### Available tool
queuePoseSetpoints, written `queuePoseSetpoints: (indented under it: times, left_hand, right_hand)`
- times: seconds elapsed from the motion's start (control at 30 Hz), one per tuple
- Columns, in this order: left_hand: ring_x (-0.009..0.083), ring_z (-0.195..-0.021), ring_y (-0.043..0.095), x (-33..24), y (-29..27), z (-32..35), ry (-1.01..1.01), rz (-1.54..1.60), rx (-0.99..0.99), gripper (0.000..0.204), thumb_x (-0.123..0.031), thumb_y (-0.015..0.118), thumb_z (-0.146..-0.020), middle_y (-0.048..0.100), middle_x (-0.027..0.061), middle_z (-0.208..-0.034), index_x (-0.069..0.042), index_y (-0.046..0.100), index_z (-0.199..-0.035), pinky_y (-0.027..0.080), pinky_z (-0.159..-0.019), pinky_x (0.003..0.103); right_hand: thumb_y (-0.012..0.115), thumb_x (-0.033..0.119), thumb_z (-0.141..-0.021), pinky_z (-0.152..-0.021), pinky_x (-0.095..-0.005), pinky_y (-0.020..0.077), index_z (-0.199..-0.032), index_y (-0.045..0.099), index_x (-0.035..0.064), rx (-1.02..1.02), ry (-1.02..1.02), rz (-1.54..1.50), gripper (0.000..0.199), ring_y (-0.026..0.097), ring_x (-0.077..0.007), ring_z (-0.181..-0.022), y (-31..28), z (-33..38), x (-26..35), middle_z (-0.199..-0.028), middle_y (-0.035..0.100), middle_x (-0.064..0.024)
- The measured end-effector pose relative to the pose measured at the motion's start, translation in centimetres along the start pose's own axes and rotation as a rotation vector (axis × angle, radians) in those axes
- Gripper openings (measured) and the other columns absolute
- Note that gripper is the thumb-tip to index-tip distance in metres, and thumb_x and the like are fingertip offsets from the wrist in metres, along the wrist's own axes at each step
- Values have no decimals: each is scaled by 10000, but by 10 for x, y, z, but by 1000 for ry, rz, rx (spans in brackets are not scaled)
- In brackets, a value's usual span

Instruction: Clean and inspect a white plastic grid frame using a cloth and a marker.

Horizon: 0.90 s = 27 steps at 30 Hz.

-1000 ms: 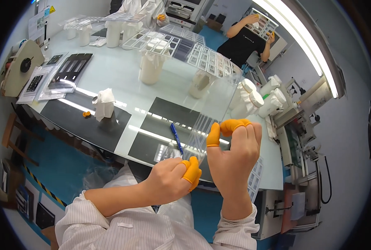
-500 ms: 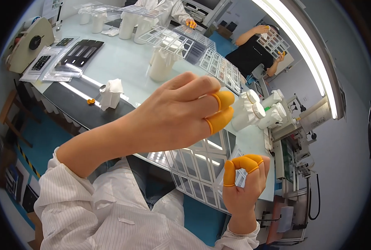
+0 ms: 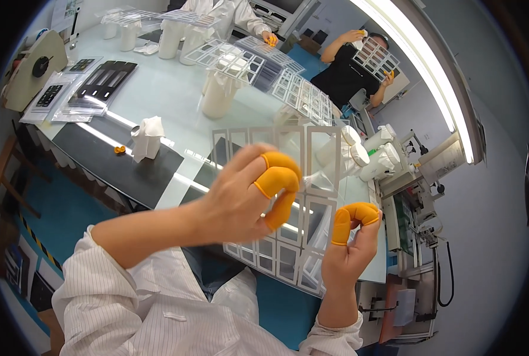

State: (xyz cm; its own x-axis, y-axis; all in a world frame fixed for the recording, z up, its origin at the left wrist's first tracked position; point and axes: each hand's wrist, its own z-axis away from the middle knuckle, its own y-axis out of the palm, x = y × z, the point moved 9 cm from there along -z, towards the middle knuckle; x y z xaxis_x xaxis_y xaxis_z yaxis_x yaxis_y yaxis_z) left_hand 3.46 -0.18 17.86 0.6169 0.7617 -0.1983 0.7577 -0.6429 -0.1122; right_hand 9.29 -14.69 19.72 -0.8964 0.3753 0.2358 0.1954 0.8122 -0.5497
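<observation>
A clear sheet printed with white-framed rectangles [image 3: 321,161] stands tilted in front of me. At its right edge my right hand [image 3: 354,240] is closed in a pinch, its fingers in orange finger cots. My left hand [image 3: 246,193], also in orange finger cots, is before the middle of the sheet. Its fingers curl toward the thumb, and whatever they may hold is hidden. I cannot tell whether this hand touches the sheet.
On the glass-topped table stand a crumpled white cloth [image 3: 148,139], orange finger cots [image 3: 119,151], white cloth-topped canisters [image 3: 220,95], and black panels [image 3: 104,83] in plastic. More framed sheets [image 3: 303,95] lie beyond. Two people work across the table; one holds a framed sheet [image 3: 374,59].
My left hand has dropped and turned, so its curled fingers and thumb now show. The sheet has swung up into fuller view. My right hand keeps its pinch.
</observation>
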Motion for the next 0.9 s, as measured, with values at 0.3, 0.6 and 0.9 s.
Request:
queuePoseSetpoints:
  times: [0.3, 0.6, 0.9]
  left_hand:
    - [146, -503, 348, 23, 12, 38, -649, 596, 390, 105, -76, 547, -698, 386, 43, -573, -37, 461, -653, 264, -474, 236]
    - [95, -460, 330, 54, -36, 255, -1653, 555, 762, 307, -234, 438, -833, 416, 0, -537, -69, 468, -576, 237, -426, 234]
    - [147, -401, 341, 65, -151, 445, -2631, 993, 609, 555, -560, 395, -763, 368, 0, -481, -71, 395, -500, 285, -408, 280]
  right_hand:
    - [498, 49, -807, -655, -187, 327, -842, 464, -6, -22, 325, -545, 74, 380, -77, -688, 19, -5, -43, -763, 441, -24]
    - [465, 32, -800, -674, -162, 332, -903, 523, 14, -569, 303, -640, 119, 437, -50, -705, -88, -67, -92, -786, 495, 1]
    - [482, 97, -786, -749, -203, 377, -909, 519, -47, -787, 56, -611, 194, 487, -98, -709, -168, -113, -54, -772, 520, -51]
